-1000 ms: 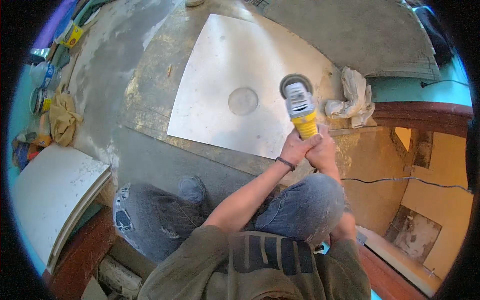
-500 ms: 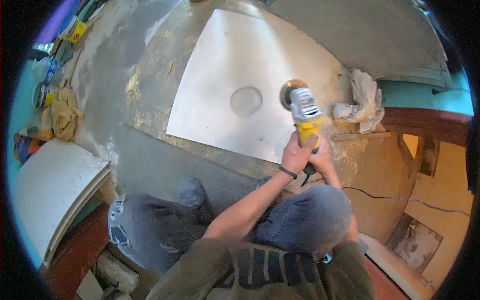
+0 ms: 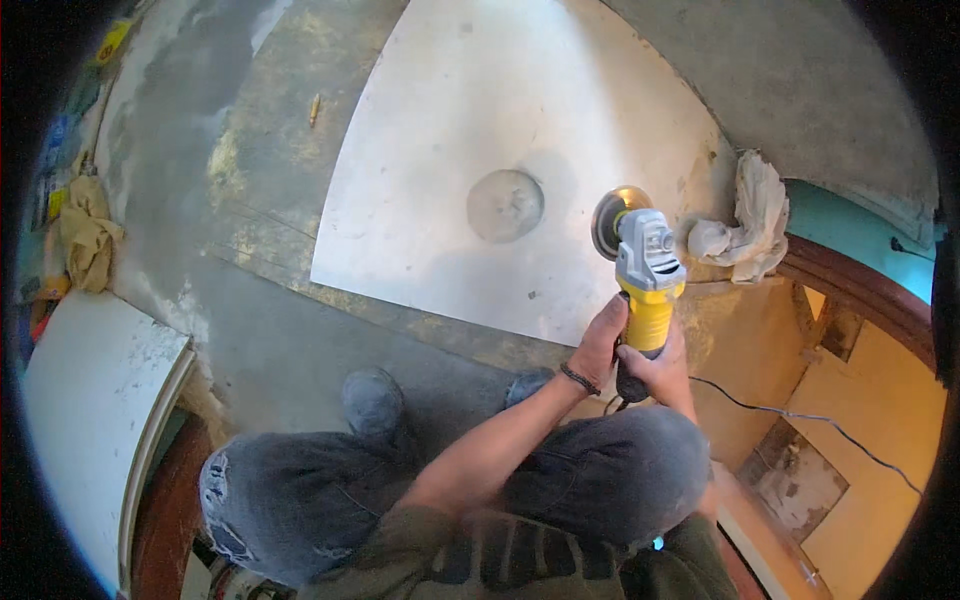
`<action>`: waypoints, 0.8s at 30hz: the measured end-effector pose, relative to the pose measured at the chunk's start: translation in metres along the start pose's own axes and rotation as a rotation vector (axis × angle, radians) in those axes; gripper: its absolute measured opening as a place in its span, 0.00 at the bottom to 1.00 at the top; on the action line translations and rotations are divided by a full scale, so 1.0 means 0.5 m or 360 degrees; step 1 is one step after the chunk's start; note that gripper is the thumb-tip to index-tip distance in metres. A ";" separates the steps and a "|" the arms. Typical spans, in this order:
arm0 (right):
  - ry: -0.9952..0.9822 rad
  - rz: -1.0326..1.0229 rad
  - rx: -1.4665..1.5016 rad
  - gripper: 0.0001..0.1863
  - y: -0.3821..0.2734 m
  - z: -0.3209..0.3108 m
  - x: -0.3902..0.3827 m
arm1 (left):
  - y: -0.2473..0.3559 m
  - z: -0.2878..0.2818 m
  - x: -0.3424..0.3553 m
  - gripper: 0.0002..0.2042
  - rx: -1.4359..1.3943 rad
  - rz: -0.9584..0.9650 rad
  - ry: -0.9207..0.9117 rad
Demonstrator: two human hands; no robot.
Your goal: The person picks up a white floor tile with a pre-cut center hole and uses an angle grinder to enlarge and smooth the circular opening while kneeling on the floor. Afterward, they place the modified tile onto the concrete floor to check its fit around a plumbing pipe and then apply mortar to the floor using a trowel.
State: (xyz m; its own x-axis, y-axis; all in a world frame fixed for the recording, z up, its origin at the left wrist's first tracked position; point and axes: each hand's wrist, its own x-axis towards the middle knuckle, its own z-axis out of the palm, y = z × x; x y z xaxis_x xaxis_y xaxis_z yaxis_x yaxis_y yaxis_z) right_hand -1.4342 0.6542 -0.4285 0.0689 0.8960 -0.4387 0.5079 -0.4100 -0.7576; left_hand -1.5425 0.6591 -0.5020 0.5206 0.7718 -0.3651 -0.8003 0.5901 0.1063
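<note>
A yellow and grey angle grinder [image 3: 649, 290] with a round disc [image 3: 613, 222] is held in both my hands. My left hand [image 3: 602, 343] is closed on its body from the left; my right hand [image 3: 660, 368] grips the lower handle, where a cord runs off. The disc is over the right part of a large white square panel [image 3: 432, 122]; I cannot tell whether it touches. A dusty grey circular mark [image 3: 505, 205] lies in the panel's middle, left of the disc.
Crumpled pale plastic [image 3: 755, 215] sits right of the panel. Stacked white boards [image 3: 95, 420] are lower left, beside a tan cloth [image 3: 88, 240] and blurred clutter. The black cord [image 3: 785, 413] crosses tan boards at right. My knees [image 3: 620, 470] are bent below my hands.
The grinder and both hands have shifted right and down in the picture, and the disc is tilted more side-on. The surroundings have shifted in view as my head moved.
</note>
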 end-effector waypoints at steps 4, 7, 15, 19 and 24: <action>0.0100 0.0144 -0.0182 0.34 -0.033 0.035 0.008 | 0.035 0.013 0.005 0.29 -0.0191 -0.0057 0.0132; 0.0138 0.0230 -0.0129 0.32 -0.024 0.057 0.015 | 0.057 0.007 0.011 0.30 -0.0074 -0.0030 0.0233; 0.0005 0.0003 -0.0005 0.29 -0.010 0.139 0.079 | 0.086 -0.038 -0.034 0.31 0.1231 0.0435 0.0819; -0.0032 0.0069 -0.0043 0.29 0.004 0.189 0.081 | 0.140 -0.113 -0.058 0.22 0.1605 0.0271 0.0734; -0.0172 0.0029 -0.0091 0.30 0.034 0.256 0.084 | 0.185 -0.189 -0.080 0.21 0.1696 0.0302 0.0634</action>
State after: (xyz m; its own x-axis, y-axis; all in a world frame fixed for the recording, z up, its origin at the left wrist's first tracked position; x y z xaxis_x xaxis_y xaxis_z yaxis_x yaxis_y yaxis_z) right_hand -1.5324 0.6632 -0.5219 -0.0130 0.8636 -0.5041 0.5558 -0.4128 -0.7216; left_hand -1.6653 0.6605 -0.5650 0.1360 0.8521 -0.5054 -0.0992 0.5193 0.8488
